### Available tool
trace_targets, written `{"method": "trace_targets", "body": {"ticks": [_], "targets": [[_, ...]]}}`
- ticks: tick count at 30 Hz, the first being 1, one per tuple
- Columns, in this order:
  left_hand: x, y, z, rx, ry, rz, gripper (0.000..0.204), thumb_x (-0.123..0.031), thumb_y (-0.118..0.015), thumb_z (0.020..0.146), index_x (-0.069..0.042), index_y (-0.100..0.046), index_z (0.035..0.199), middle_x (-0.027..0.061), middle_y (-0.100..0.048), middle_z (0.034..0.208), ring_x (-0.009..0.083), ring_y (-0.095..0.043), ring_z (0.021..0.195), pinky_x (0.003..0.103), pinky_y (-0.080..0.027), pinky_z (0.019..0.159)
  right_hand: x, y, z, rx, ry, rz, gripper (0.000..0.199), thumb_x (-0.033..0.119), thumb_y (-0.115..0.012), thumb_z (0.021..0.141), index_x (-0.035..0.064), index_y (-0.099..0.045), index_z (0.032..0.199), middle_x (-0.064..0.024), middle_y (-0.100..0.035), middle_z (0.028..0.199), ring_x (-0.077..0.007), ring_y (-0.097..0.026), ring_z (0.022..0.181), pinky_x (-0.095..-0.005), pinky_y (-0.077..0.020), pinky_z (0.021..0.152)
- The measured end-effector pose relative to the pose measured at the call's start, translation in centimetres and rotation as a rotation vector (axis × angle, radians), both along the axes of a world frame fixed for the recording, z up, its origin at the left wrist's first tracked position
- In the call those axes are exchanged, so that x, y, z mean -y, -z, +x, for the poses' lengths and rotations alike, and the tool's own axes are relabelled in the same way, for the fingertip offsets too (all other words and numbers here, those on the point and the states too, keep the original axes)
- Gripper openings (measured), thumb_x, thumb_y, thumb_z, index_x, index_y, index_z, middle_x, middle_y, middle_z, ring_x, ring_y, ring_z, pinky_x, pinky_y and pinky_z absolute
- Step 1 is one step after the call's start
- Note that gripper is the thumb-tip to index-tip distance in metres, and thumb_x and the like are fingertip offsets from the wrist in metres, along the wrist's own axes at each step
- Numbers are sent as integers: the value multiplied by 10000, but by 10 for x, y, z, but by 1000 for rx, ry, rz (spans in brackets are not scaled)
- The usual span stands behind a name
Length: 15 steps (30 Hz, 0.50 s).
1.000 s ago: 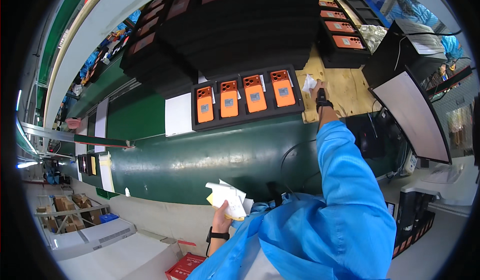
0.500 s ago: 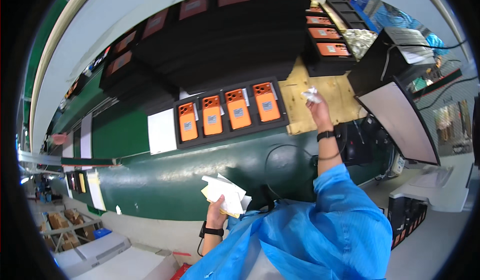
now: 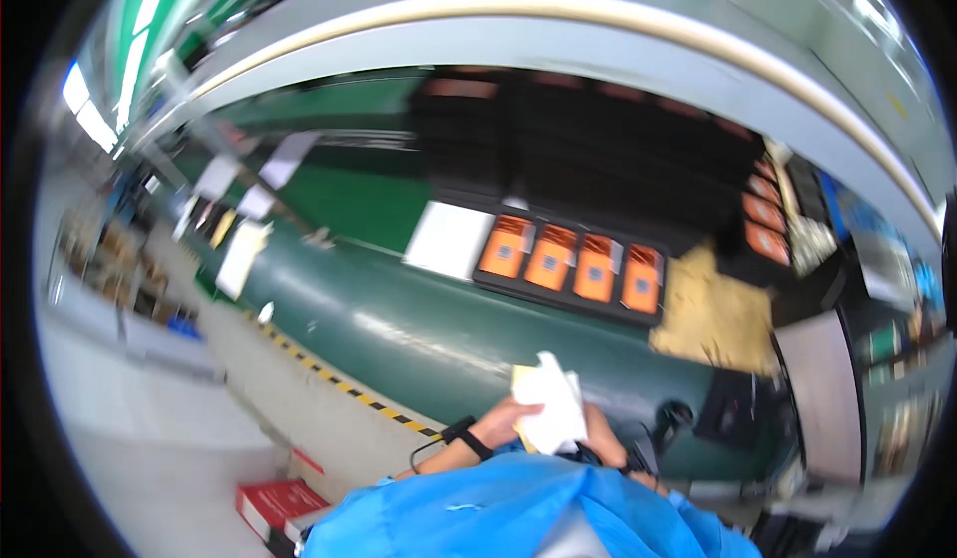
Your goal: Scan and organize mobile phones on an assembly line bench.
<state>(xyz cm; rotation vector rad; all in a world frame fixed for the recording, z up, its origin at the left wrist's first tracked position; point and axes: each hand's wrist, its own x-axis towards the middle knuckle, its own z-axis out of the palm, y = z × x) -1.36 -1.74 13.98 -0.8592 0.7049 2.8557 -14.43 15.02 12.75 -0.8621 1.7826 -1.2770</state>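
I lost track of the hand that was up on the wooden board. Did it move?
Yes. The right hand has left the wooden board beside the tray of orange devices and come back toward the body, joining the left hand at the white papers.

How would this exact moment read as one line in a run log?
left hand: on white papers | right hand: behind papers, grip unclear | beyond: black tray, four orange devices | view: blurred
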Motion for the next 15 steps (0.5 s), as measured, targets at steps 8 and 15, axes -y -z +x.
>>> {"method": "trace_targets", "body": {"ticks": [8, 15], "targets": [[67, -1, 66, -27, -202, -170, 435, -71, -666, 872, 44, -524, 1268, 124, -607, 1231, 237, -602, 1118, 357, -481, 965, 75, -26, 52, 408, 29, 141, 449, 337, -481, 990, -53, -591, 1184, -153, -635, 1182, -225, -599, 1084, -358, -457, 937], [207, 24, 203, -74, -514, -368, 402, -65, -669, 858, 31, -546, 1229, 115, -628, 1174, 209, -615, 1074, 349, -490, 944, 256, -54, 168, 629, -249, 295, 492, 283, -508, 999, -34, -419, 1364, -140, -525, 1335, -236, -546, 1170, -391, -440, 986]]}}
